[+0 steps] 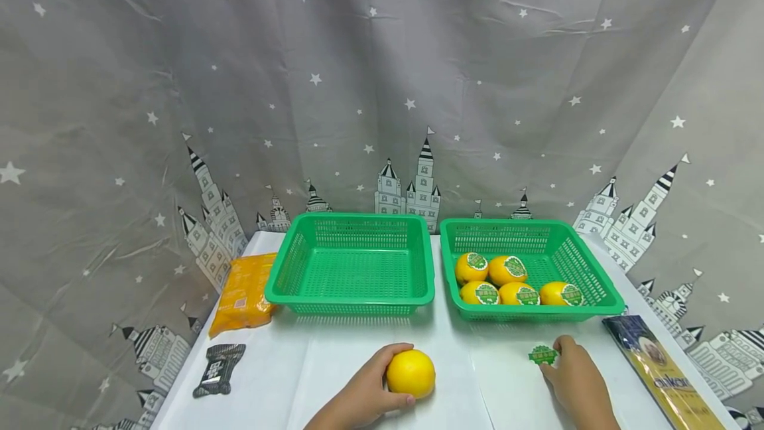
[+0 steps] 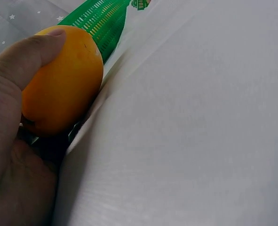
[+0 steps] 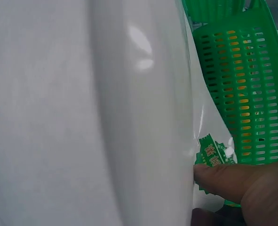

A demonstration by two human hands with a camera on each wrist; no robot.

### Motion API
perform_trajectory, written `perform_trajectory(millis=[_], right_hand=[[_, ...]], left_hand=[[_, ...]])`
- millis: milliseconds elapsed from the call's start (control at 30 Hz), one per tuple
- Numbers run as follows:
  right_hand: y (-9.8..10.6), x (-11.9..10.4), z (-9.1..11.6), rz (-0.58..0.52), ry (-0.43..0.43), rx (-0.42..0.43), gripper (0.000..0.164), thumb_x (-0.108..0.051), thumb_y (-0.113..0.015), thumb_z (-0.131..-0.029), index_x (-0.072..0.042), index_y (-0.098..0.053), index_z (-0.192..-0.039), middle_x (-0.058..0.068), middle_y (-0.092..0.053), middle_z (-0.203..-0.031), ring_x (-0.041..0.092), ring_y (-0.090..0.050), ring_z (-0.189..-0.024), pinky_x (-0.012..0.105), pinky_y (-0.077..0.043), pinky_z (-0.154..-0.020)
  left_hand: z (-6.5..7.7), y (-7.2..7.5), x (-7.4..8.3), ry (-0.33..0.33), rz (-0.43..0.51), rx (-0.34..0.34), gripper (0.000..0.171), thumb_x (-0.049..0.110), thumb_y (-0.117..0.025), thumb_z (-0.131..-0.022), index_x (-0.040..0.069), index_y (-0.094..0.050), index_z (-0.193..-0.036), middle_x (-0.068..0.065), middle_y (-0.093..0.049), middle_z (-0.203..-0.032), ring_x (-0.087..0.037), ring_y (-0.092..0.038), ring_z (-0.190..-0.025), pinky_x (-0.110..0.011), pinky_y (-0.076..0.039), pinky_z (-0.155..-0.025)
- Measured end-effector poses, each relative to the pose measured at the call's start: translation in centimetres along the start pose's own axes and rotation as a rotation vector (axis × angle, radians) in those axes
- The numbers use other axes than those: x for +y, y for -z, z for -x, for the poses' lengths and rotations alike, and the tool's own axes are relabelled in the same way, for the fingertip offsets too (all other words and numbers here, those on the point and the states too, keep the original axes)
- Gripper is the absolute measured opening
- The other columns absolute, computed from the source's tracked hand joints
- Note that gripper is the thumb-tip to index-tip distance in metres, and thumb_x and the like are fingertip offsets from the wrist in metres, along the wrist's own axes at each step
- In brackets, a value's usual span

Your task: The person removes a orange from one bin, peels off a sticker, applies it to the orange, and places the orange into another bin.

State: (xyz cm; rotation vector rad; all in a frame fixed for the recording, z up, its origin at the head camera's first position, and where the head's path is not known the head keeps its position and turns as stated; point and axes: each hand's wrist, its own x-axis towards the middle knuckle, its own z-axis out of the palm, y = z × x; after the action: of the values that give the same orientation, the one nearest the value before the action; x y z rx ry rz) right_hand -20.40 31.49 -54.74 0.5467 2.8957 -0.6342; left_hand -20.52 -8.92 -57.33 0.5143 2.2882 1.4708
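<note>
My left hand [image 1: 374,387] grips a smooth yellow fruit [image 1: 411,374] low in the middle of the head view. In the left wrist view the fruit [image 2: 66,80] looks oval, and the thumb lies across its upper side; no label shows on it. My right hand [image 1: 575,377] pinches a green scalloped sticker [image 1: 542,354] with pale lettering between thumb and forefinger, just in front of the right basket. Seen from the right wrist, the thumb [image 3: 226,181] covers part of the sticker [image 3: 213,153].
An empty green basket [image 1: 349,300] stands at the back left. Beside it, another green basket [image 1: 537,314] holds several yellow fruits [image 1: 507,270] with green stickers. An orange packet [image 1: 245,294] and a black wrapped packet [image 1: 219,370] lie left; a blue-gold pouch [image 1: 662,373] lies right.
</note>
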Motion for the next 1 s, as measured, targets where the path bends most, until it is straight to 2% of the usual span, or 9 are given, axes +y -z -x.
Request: perform_trajectory(millis=[267, 467, 600, 767, 867, 1000], right_hand=[[0.6, -0.1, 0.2, -0.027, -0.028, 0.016, 0.034, -0.012, -0.073, -0.094, 0.009, -0.056, -0.115, 0.024, -0.065, -0.098, 0.031, -0.062, -0.085, 0.052, -0.051, -0.078], [1.0, -0.3, 0.5, -0.023, -0.005, 0.015, 0.02, -0.01, -0.062, -0.101, 0.006, -0.056, -0.112, 0.023, -0.065, -0.1, 0.031, -0.062, -0.087, 0.052, -0.052, -0.08], [1.0, -0.4, 0.7, -0.025, 0.019, 0.049, 0.012, -0.01, -0.061, -0.101, 0.002, -0.059, -0.104, 0.021, -0.066, -0.096, 0.031, -0.06, -0.084, 0.053, -0.051, -0.079], [0.8, -0.4, 0.6, -0.06, 0.029, 0.09, 0.01, -0.01, -0.064, -0.1, -0.001, -0.063, -0.098, 0.014, -0.062, -0.088, 0.027, -0.055, -0.081, 0.047, -0.048, -0.074], [0.5, -0.2, 0.5, -0.091, 0.024, 0.068, 0.01, -0.011, -0.063, -0.101, -0.001, -0.062, -0.098, 0.011, -0.061, -0.087, 0.026, -0.054, -0.08, 0.044, -0.046, -0.072], [0.4, 0.2, 0.5, -0.118, 0.008, 0.023, 0.012, -0.015, -0.06, -0.103, -0.003, -0.059, -0.101, 0.012, -0.064, -0.093, 0.027, -0.056, -0.082, 0.047, -0.047, -0.074]], left_hand=[[-0.1, 0.1, 0.2, -0.016, -0.001, 0.004, 0.08, 0.039, -0.09, -0.081, 0.043, -0.047, -0.149, 0.002, -0.052, -0.152, -0.026, -0.052, -0.138, -0.061, -0.039, -0.115], [0.0, 0.0, 0.1, -0.017, 0.004, 0.007, 0.08, 0.039, -0.09, -0.081, 0.042, -0.047, -0.148, 0.002, -0.052, -0.151, -0.025, -0.053, -0.137, -0.06, -0.04, -0.115], [0.1, 0.1, 0.0, -0.028, 0.0, 0.006, 0.08, 0.04, -0.09, -0.082, 0.041, -0.047, -0.149, 0.002, -0.053, -0.151, -0.024, -0.053, -0.136, -0.057, -0.041, -0.114], [0.2, 0.1, 0.1, -0.042, -0.018, 0.016, 0.08, 0.041, -0.089, -0.082, 0.041, -0.046, -0.149, 0.002, -0.053, -0.15, -0.023, -0.053, -0.136, -0.055, -0.042, -0.114], [0.3, 0.0, 0.2, -0.038, -0.03, 0.022, 0.08, 0.041, -0.089, -0.082, 0.042, -0.046, -0.149, 0.002, -0.053, -0.15, -0.023, -0.053, -0.136, -0.056, -0.041, -0.114], [0.3, 0.0, 0.3, -0.028, -0.028, 0.019, 0.08, 0.041, -0.089, -0.082, 0.043, -0.047, -0.149, 0.003, -0.053, -0.151, -0.023, -0.052, -0.136, -0.059, -0.04, -0.114]])
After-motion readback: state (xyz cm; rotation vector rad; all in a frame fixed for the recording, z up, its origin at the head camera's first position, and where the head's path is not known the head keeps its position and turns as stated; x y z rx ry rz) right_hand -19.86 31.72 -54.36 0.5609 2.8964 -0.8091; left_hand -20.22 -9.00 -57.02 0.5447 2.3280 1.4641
